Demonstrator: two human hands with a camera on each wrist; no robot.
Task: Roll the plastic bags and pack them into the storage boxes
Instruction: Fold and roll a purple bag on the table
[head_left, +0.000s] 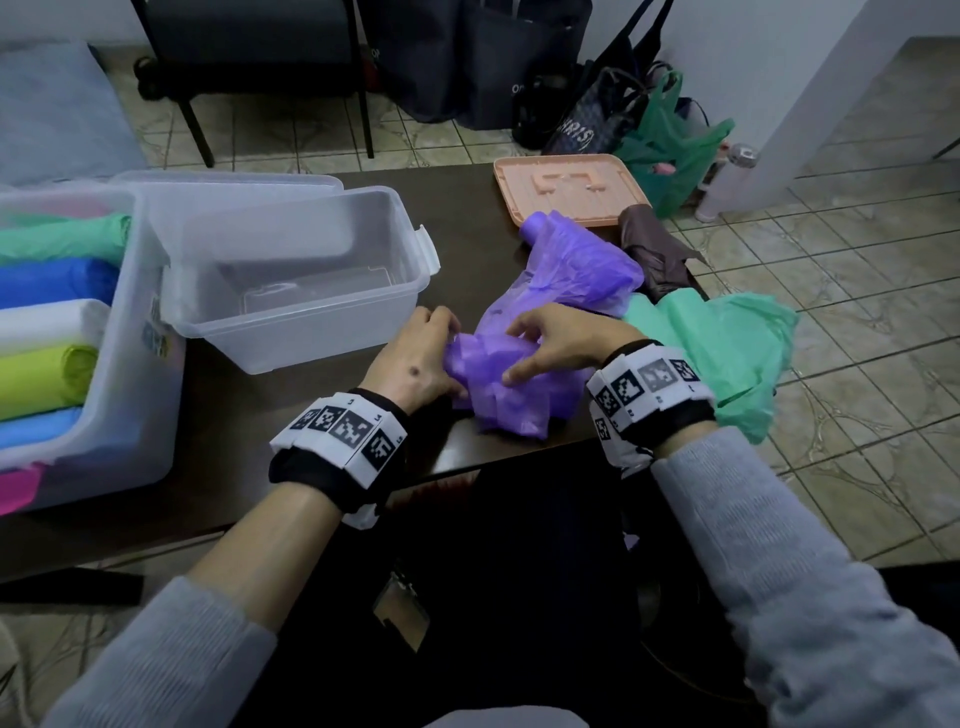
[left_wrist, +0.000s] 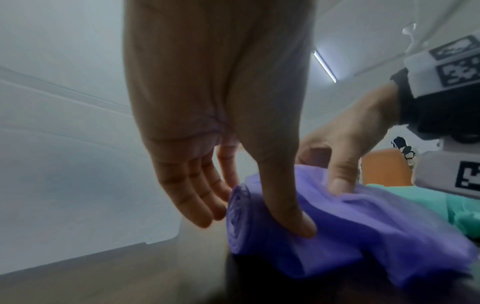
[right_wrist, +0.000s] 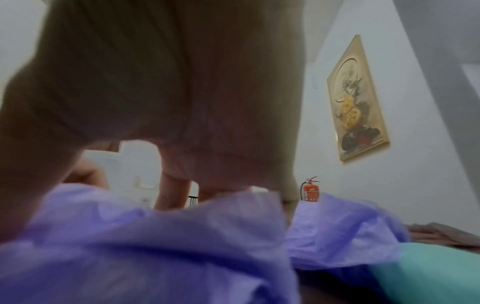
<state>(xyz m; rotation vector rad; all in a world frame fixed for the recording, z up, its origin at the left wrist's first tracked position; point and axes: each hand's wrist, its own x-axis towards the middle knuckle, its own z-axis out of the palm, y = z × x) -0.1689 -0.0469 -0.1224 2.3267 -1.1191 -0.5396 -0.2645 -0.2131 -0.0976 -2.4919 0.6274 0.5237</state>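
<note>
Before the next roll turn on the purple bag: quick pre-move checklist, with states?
1. Left hand on the roll: ok, thumb presses the rolled end of the purple bag, fingers relaxed beside it.
2. Right hand on the bag: ok, fingers and thumb pinch it.
3. Roll started tight: ok, spiral layers show at the end in the left wrist view.
4. Unrolled tail free: cannot tell, it lies crumpled toward the peach lid and seems to touch the green bag.
5. Destination ready: ok, empty clear storage box open beside the left hand.
6. Table edge margin: not ok, bag sits at the near edge.
</note>
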